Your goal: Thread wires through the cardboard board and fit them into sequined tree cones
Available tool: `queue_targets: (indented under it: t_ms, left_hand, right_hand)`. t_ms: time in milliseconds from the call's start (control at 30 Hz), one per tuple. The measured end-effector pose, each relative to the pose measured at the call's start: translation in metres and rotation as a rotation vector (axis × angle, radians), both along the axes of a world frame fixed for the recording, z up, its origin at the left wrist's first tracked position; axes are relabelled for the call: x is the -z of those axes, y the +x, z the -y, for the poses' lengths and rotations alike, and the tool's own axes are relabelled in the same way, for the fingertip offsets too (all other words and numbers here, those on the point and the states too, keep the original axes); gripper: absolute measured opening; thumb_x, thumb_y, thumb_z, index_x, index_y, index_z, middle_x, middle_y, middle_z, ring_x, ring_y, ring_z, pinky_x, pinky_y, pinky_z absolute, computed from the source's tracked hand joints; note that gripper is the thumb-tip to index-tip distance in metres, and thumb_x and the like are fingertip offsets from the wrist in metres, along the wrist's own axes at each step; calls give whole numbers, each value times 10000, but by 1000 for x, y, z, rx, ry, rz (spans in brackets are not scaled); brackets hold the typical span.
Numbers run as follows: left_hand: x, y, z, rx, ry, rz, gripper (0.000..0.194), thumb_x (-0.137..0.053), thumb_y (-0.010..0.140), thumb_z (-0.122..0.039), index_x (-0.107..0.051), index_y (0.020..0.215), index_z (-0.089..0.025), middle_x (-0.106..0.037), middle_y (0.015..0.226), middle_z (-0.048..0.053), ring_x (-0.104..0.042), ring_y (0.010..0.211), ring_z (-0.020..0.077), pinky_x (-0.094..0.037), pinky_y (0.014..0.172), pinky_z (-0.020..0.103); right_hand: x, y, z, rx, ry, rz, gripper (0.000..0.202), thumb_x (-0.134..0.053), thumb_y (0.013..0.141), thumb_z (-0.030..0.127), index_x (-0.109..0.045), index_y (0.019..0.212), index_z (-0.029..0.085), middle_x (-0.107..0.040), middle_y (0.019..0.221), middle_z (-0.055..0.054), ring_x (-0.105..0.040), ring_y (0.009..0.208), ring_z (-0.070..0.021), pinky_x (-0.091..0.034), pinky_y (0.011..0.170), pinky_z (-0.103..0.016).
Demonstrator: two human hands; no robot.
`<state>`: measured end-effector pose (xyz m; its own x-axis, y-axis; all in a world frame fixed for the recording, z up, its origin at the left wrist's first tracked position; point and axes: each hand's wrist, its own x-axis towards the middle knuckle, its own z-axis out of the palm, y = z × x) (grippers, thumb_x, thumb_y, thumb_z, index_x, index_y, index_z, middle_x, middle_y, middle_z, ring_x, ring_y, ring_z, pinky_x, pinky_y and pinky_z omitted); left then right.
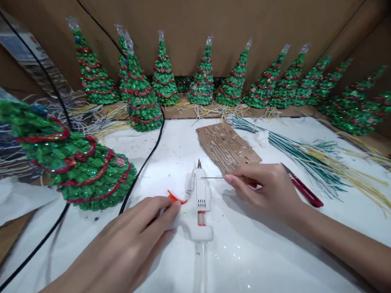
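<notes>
A white glue gun [202, 191] lies on the white table surface, its metal tip pointing away and a clear glue stick [199, 274] at its rear. Left of it, my left hand [148, 228] is closed at the gun's orange trigger [177, 198], with thumb and fingertips touching it. From the right, my right hand [264, 186] pinches a thin metal rod [212, 177], whose far end reaches over the gun's body. Behind the gun is a ridged cardboard piece [228, 146] with dried bits on it.
Green trees with red garlands [141, 96] line the back; a larger one [88, 169] leans at the left. Black cables run down the left side. Red-handled scissors [305, 189] and green and yellow wires [306, 155] lie right. A plastic bottle [26, 52] leans back left.
</notes>
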<state>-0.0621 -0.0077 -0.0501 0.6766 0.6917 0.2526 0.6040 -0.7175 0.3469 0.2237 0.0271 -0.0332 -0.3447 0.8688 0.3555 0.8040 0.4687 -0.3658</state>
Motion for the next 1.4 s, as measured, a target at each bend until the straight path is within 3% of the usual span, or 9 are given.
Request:
queue_targets:
  t_ms: [633, 1400]
  left_hand:
    - [5, -2, 0, 11, -26, 7, 343, -459, 958, -230, -512, 1296, -247, -572, 1179, 88, -614, 1007, 228, -569, 784, 352]
    - [7, -5, 2, -34, -37, 17, 388, -488, 932, -250, -545, 1313, -290, -606, 1207, 79, -645, 1014, 254, -589, 781, 358]
  right_hand:
    - [1, -1, -2, -23, -2, 57, 334, -547, 928, 340, -696, 662, 205, -603, 534, -3, -438, 457, -102, -320, 487, -264]
    - [-2, 2, -3, -70, -42, 109, 413, -500, 941, 366, -610, 577, 204, -448, 482, 13, -364, 449, -104, -282, 476, -273]
